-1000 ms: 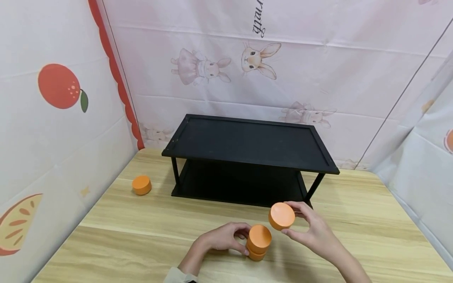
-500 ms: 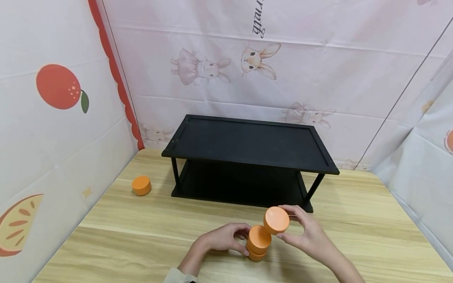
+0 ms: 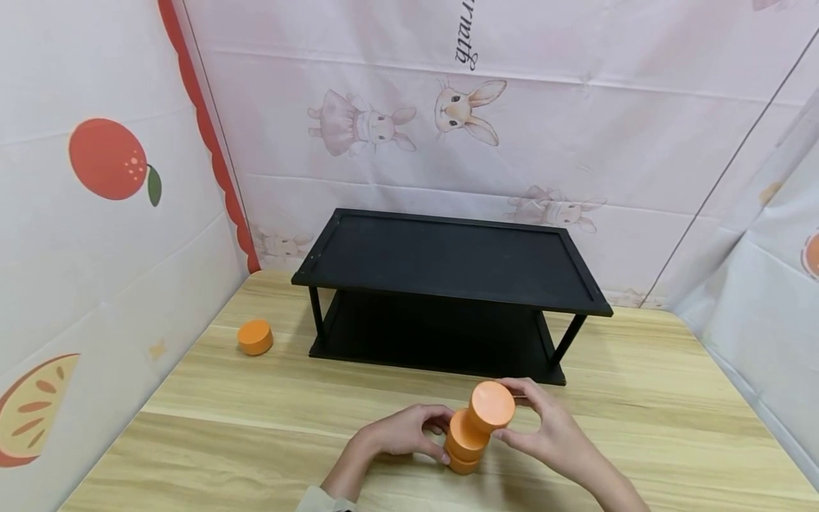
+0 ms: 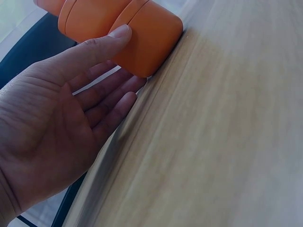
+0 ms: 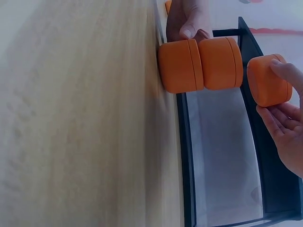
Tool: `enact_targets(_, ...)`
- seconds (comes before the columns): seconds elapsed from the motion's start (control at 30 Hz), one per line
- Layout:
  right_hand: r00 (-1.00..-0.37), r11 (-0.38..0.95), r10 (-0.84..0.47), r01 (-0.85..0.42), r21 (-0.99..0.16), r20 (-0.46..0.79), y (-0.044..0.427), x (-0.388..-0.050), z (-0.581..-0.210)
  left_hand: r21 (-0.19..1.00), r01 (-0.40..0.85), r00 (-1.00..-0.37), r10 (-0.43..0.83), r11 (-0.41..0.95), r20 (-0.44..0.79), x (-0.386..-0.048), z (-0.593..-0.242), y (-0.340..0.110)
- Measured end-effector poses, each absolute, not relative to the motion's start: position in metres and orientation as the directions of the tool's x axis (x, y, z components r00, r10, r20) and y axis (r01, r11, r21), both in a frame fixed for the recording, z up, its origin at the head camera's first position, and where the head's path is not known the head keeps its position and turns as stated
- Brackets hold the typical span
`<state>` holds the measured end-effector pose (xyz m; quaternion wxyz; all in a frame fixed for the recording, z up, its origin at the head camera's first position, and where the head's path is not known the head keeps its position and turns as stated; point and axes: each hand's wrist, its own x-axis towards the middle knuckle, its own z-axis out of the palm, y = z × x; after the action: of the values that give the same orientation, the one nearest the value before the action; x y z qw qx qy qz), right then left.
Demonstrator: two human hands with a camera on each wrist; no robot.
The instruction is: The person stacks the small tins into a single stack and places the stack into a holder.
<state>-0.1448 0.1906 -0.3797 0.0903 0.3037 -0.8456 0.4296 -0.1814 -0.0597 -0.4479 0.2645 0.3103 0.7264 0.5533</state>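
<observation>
Two short orange cylinders, each with a seam line near one end, stand stacked on the table: the lower cylinder point(image 3: 462, 466) and the upper cylinder point(image 3: 466, 435). My left hand point(image 3: 409, 430) holds this stack from the left, its thumb point(image 4: 122, 32) lying near the joint between the two. A third orange cylinder point(image 5: 266, 81) is pinched between the thumb and fingers of my right hand point(image 3: 544, 427). It hovers over the stack, slightly to the right, and a narrow gap separates them in the right wrist view.
One more orange cylinder point(image 3: 255, 337) sits alone at the table's left side. Behind the hands stands a black two-level rack point(image 3: 448, 259). Printed cloth point(image 3: 384, 71) hangs at the back and sides of the wooden table point(image 3: 256, 419).
My right hand has carried its orange cylinder leftward and slightly nearer, from beside the stack to over its right part. The left hand and the stack have kept their place.
</observation>
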Motion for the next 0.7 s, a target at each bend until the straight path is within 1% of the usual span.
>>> enact_targets(0.17,-0.795,0.448,-0.446,-0.596,-0.666,0.411,0.1895,-0.1438,-0.3810,0.967,0.156,-0.666,0.745,0.201,-0.047,-0.1814,-0.4486,-0.0598)
enact_targets(0.37,-0.816,0.453,-0.440,-0.561,-0.692,0.374,0.1873,-0.1435,-0.3805,0.964,0.165,-0.664,0.747,0.207,-0.047,-0.1817,-0.4492,-0.0602)
enact_targets(0.7,-0.794,0.438,-0.464,-0.591,-0.677,0.393,0.1841,-0.1435,-0.3812,0.965,0.172,-0.660,0.751,0.200,-0.038,-0.1825,-0.4485,-0.0602)
